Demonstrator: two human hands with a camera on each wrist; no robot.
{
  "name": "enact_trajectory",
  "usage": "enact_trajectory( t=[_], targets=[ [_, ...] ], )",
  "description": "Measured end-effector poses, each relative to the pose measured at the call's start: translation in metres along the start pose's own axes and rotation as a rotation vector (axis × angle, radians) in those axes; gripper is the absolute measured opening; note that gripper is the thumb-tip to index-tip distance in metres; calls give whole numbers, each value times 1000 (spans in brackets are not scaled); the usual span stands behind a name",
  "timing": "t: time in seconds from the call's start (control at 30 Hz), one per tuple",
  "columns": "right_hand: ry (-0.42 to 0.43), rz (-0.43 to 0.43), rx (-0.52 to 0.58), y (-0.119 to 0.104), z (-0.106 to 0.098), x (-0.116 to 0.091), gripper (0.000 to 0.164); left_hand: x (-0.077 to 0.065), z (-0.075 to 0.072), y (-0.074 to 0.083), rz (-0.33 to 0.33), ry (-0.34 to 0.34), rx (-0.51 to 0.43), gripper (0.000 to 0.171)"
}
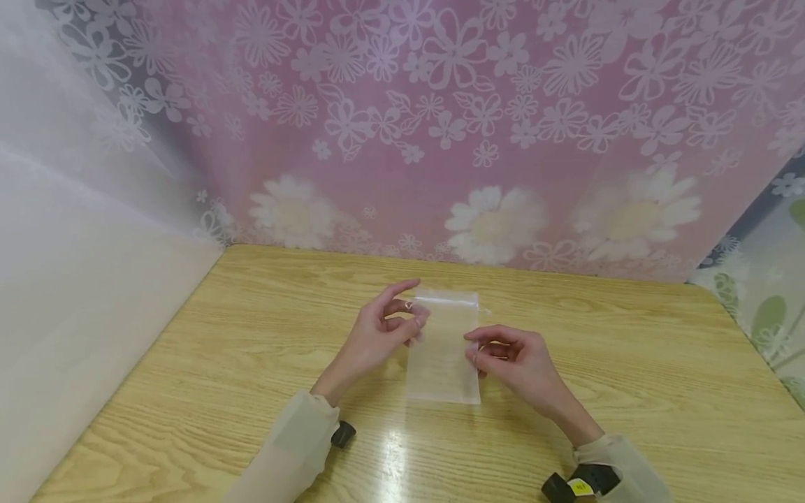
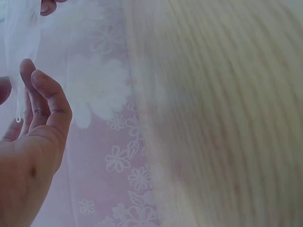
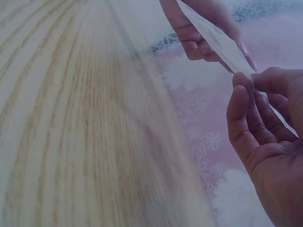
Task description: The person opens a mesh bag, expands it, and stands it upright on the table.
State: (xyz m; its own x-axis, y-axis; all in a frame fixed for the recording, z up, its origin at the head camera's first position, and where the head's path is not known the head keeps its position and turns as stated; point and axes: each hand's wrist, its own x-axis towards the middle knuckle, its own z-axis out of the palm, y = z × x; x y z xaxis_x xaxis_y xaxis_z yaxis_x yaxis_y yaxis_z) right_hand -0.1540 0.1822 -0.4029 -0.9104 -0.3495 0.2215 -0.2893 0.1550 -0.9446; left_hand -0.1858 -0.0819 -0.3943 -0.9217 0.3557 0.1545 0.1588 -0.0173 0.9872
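Observation:
A clear plastic bag [image 1: 443, 367] is held up over the table, its long sides running away from the person. A shiny band crosses its top, and a small whitish loop sticks out near the upper left corner. My left hand [image 1: 377, 332] pinches the left edge near the top, index finger raised. The right edge is pinched about halfway down between thumb and fingers of my right hand [image 1: 518, 360]. In the right wrist view the bag [image 3: 220, 40] appears nearly edge-on between both hands. The left wrist view shows the loop hanging by the left hand [image 2: 35, 142].
A wood-grain table [image 1: 220, 377] lies under the hands. Behind it hangs a pink flowered curtain [image 1: 390, 188], with a white sheet [image 1: 94, 244] along the left side. Dark wrist straps [image 1: 594, 478] show at the cream sleeves [image 1: 286, 447].

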Motion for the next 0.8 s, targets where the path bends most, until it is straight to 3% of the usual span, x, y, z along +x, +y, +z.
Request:
enact_trajectory(
  t=[0.17,0.37,0.53,0.8],
  targets=[
    [23,-25,25,-1,-3,1,21,-8,-1,1,-14,-65,38,60],
    [63,-22,59,0,-7,3,22,-18,-4,3,-40,-118,109,39],
    [93,2,87,-1,-9,5,24,-23,-8,5,2,-155,173,31],
    [131,41,110,-2,-11,8,23,-29,-11,9,90,-224,233,35]
  ],
)
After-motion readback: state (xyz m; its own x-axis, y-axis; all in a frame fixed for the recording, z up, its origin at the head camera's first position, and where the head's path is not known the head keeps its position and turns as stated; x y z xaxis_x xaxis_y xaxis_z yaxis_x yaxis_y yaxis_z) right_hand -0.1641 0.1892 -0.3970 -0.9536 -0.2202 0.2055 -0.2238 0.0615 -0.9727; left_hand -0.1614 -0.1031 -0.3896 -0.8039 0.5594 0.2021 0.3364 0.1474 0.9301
